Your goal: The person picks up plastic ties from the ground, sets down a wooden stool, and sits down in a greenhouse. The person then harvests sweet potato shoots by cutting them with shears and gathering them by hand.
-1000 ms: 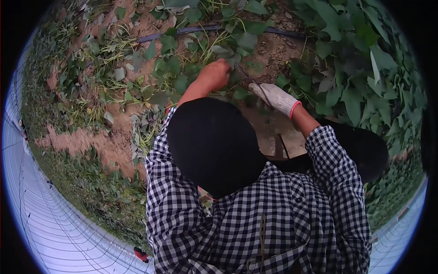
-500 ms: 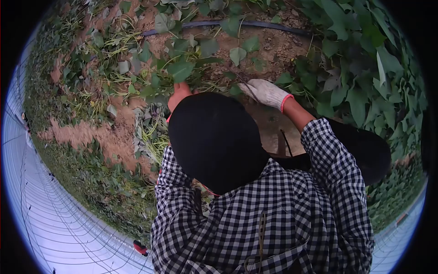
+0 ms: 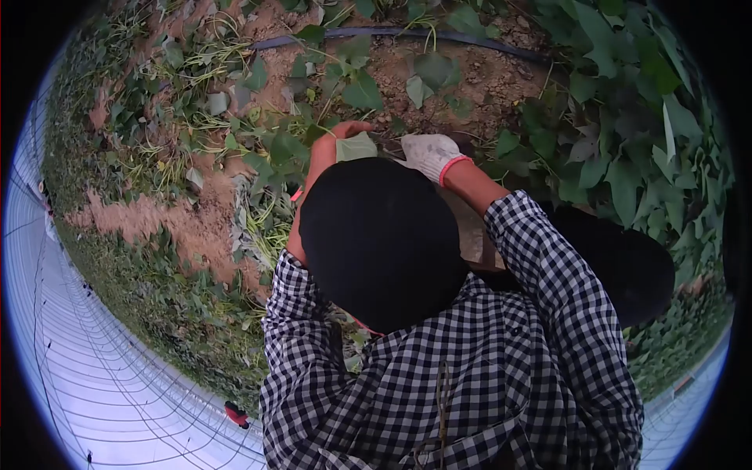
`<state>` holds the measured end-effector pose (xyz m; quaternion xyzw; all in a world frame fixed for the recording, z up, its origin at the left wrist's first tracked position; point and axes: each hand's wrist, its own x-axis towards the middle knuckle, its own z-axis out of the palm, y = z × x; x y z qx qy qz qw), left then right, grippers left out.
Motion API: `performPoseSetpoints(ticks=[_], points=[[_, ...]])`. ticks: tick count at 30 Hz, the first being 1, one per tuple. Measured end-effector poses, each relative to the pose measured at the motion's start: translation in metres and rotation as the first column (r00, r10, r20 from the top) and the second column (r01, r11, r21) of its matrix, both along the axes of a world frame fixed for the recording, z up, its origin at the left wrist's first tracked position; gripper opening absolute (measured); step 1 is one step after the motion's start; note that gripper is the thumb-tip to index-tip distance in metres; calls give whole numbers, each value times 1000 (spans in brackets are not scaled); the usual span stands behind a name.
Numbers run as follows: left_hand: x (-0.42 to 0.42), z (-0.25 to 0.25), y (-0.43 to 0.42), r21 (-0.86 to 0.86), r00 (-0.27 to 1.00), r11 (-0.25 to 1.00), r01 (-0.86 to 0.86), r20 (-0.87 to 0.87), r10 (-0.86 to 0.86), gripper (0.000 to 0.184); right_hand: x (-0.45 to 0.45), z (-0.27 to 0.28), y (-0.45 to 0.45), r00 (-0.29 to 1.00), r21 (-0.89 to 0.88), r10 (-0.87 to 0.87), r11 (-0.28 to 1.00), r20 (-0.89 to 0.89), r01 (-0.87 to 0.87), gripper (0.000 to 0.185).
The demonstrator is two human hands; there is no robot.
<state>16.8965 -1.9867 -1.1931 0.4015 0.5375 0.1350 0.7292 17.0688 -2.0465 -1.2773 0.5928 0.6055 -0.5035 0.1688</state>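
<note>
I have the pale leaf (image 3: 357,148) beside the bare left hand (image 3: 333,139), just beyond the black hat (image 3: 380,243). It could tear, I judge, if tugged sharply. Its long axis seems to run crosswise, toward the gloved right hand (image 3: 431,153); I can't tell which end is the tip. Left fingers curve, right ones look bunched; what either grips, I cannot tell

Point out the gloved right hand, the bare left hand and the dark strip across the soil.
Gloved right hand (image 3: 431,155), head view: on the back of the hand.
Bare left hand (image 3: 329,139), head view: on the hand's middle.
Dark strip (image 3: 376,31), head view: on its middle stretch.
</note>
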Motion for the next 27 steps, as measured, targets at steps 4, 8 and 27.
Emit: performPoseSetpoints(ticks=[4,8,27], points=[[48,-74,25,488,820,662,569,-395,-414,25,1,2,-4,999,37,25,999,21,-26,62],[62,-138,58,349,330,-21,937,-904,-272,14,13,22,1,1000,-33,-5,999,13,5,62],[-23,-138,99,165,252,362,918,-945,-208,14,51,53,60,941,-63,336,941,31,-333,68]])
